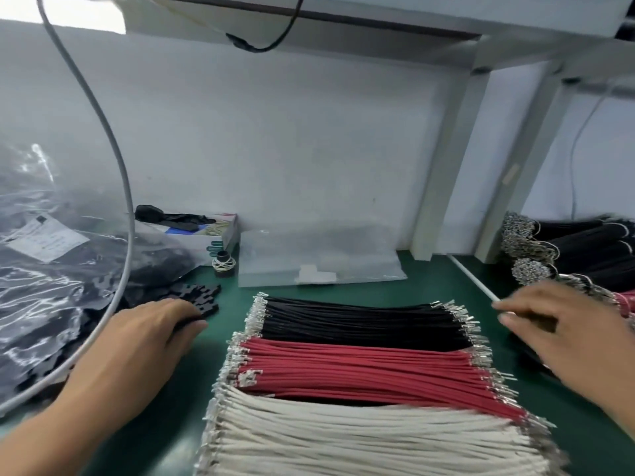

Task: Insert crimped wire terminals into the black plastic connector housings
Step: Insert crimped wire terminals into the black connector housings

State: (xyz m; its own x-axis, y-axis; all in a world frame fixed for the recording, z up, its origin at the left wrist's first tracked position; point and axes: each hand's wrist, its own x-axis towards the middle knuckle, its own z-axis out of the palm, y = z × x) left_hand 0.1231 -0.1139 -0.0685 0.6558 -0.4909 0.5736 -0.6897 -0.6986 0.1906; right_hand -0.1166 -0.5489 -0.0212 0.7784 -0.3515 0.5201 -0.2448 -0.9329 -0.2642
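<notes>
With our left hand point(151, 338) pinching a black plastic connector housing point(202, 309) from the pile and our blurred right hand point(556, 321) hovering loosely spread, we are aiming it at the black crimped wires point(360, 321), which should be taken singly.

Both forearms are bare, with no sleeves, gloves, rings or watch on the left hand point(144, 338) or right hand point(563, 324).

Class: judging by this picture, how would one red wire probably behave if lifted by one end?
A red wire would probably droop: it looks thin and slightly curved. Likely light. Its metal terminals may snag neighbouring wires, since they lie packed close.
</notes>
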